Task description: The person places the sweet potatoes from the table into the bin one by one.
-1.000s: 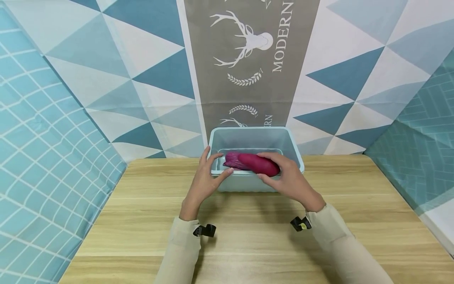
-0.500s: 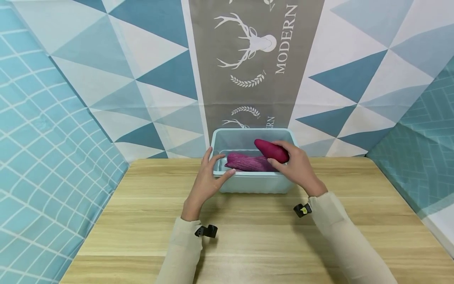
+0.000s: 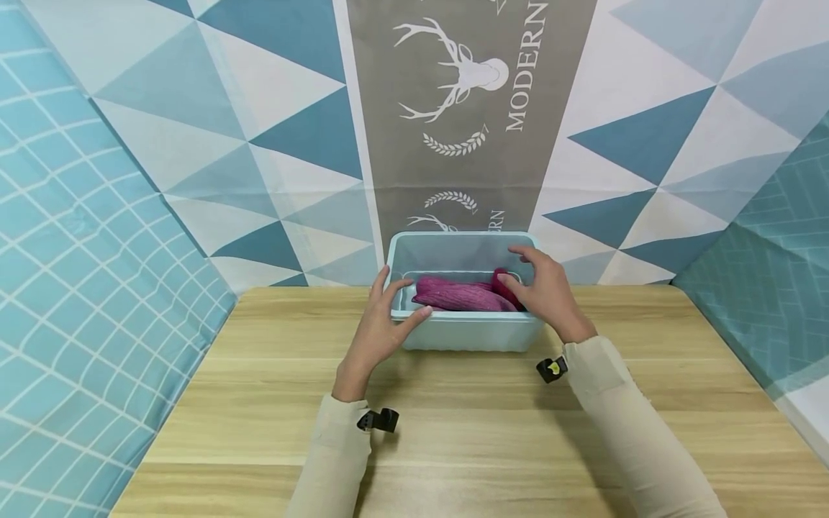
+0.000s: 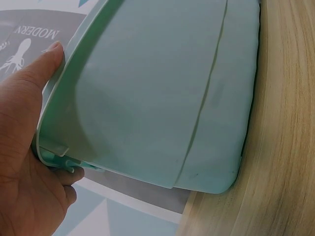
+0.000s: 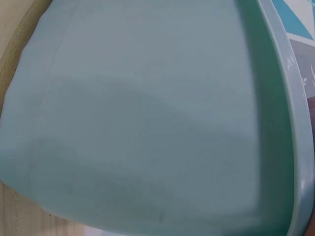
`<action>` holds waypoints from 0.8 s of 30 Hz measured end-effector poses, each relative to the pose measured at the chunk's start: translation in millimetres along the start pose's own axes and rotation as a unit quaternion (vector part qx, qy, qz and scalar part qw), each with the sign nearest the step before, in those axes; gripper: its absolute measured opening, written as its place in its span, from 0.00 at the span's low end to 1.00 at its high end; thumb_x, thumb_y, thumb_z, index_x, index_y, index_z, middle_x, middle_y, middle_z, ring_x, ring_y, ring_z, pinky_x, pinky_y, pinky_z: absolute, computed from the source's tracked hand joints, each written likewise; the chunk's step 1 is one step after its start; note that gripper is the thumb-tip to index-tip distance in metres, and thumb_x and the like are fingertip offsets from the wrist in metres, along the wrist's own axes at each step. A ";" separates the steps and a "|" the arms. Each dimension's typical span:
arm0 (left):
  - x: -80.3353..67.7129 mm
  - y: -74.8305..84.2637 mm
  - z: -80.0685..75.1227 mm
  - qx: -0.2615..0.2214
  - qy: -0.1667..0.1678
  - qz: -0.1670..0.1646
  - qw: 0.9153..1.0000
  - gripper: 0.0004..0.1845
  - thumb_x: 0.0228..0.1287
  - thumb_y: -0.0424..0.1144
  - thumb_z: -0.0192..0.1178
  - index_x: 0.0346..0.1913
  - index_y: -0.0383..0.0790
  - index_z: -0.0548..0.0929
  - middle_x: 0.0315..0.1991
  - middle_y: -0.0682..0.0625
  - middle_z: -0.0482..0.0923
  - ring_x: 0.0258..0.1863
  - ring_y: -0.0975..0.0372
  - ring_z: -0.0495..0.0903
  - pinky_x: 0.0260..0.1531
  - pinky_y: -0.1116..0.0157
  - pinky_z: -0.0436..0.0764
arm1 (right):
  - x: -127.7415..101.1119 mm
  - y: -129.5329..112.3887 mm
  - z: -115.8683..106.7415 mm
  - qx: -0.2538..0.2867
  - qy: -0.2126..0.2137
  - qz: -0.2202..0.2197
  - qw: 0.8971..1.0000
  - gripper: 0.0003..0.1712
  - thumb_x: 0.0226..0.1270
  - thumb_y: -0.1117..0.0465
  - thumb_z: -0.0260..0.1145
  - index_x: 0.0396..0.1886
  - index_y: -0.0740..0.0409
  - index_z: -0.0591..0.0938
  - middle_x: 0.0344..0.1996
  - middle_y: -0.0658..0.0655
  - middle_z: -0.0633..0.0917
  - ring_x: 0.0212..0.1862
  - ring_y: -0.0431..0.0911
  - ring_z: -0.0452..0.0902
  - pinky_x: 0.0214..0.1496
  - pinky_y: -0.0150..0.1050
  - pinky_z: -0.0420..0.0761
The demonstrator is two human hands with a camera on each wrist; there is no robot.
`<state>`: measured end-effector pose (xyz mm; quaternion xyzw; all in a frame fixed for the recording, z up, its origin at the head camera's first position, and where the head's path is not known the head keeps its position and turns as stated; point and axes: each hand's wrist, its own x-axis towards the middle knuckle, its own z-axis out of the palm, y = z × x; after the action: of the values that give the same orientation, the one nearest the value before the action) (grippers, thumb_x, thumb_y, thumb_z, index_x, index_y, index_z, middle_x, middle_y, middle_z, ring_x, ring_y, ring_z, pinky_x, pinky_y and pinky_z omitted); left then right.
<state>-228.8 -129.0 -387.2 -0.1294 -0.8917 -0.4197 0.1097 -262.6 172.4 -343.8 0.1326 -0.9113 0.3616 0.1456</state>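
Observation:
In the head view a light blue plastic bin (image 3: 466, 332) stands at the back of the table. My left hand (image 3: 378, 327) grips its front left corner; the left wrist view shows the thumb (image 4: 47, 64) over the rim and fingers curled beneath it. A long, ridged purple thing (image 3: 463, 296) with a frayed left end lies inside the bin. Beside it, at the right end, is a smooth, dark red sweet potato (image 3: 505, 286). Above the bin's right side, my right hand (image 3: 547, 291) has thumb and fingers spread, the thumb overlapping the sweet potato.
The wooden table (image 3: 453, 432) stretches in front of the bin. Right behind it hangs a patterned cloth wall (image 3: 447, 165), with tiled-print sheets on both sides. The right wrist view is mostly filled by the bin's outer wall (image 5: 147, 108).
My right hand has lifted the sweet potato off the ridged purple thing, moved it to the bin's right end and let it go there. The left hand stays at its corner.

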 end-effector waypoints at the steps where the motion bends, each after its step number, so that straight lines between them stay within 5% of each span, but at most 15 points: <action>1: -0.2 0.5 -0.1 -0.001 0.001 0.000 1.000 0.36 0.63 0.61 0.66 0.69 0.49 0.72 0.83 0.47 0.41 0.79 0.40 0.56 0.70 0.38 0.67 | -0.4 -0.7 -0.4 0.001 0.001 0.000 1.000 0.32 0.68 0.55 0.69 0.69 0.59 0.74 0.62 0.68 0.79 0.62 0.61 0.75 0.64 0.62 0.76; 12: -2.5 -1.8 -5.7 0.003 -0.002 0.002 1.000 0.35 0.64 0.59 0.66 0.70 0.50 0.72 0.83 0.44 0.40 0.81 0.42 0.50 0.71 0.36 0.65 | -14.8 -12.8 -1.9 -0.003 -0.007 -0.024 1.000 0.30 0.69 0.55 0.68 0.67 0.57 0.75 0.62 0.65 0.80 0.62 0.60 0.76 0.62 0.61 0.77; 18: 2.0 -6.4 -17.7 0.026 0.011 0.023 0.999 0.36 0.65 0.59 0.64 0.72 0.48 0.70 0.83 0.42 0.40 0.82 0.41 0.40 0.75 0.34 0.52 | -30.4 -21.3 4.8 -0.008 0.011 -0.088 0.996 0.31 0.66 0.53 0.72 0.66 0.58 0.77 0.65 0.63 0.80 0.65 0.61 0.76 0.65 0.61 0.77; 24: -8.2 -11.3 -24.2 0.048 0.009 0.033 0.998 0.40 0.65 0.59 0.63 0.75 0.45 0.65 0.83 0.38 0.40 0.82 0.42 0.41 0.78 0.37 0.44 | -50.8 -34.7 14.1 -0.028 0.002 -0.109 0.994 0.41 0.60 0.46 0.75 0.71 0.54 0.74 0.76 0.61 0.68 0.75 0.62 0.63 0.73 0.67 0.64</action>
<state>-222.6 -155.9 -382.7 -0.1497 -0.9049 -0.3737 0.1378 -206.1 145.1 -350.4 0.2260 -0.9011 0.3179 0.1892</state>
